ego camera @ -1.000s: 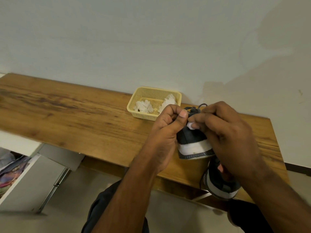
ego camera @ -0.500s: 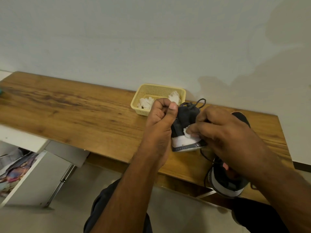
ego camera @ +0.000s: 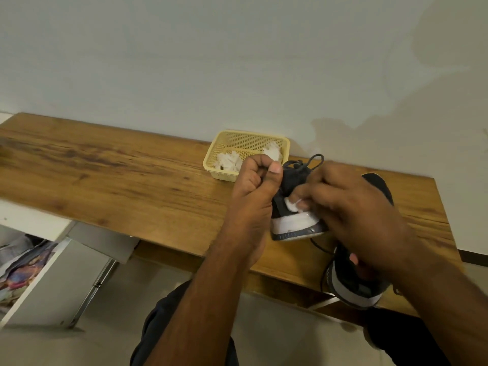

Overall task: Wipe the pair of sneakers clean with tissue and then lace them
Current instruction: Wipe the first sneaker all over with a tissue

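Now left hand (ego camera: pixel 253 186) grips the sneaker (ego camera: pixel 293 207); right hand (ego camera: pixel 353 207) pinches tissue (ego camera: pixel 291 205) against it; no readable writing.

Dark sneaker (ego camera: pixel 290 180) with white sole, white tissue (ego camera: pixel 291 204), perforated cream-yellow basket (ego camera: pixel 219 165), brown wood-grain table (ego camera: pixel 105 167)

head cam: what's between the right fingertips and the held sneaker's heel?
A small wad of white tissue, pressed by the right hand against the sneaker; head view.
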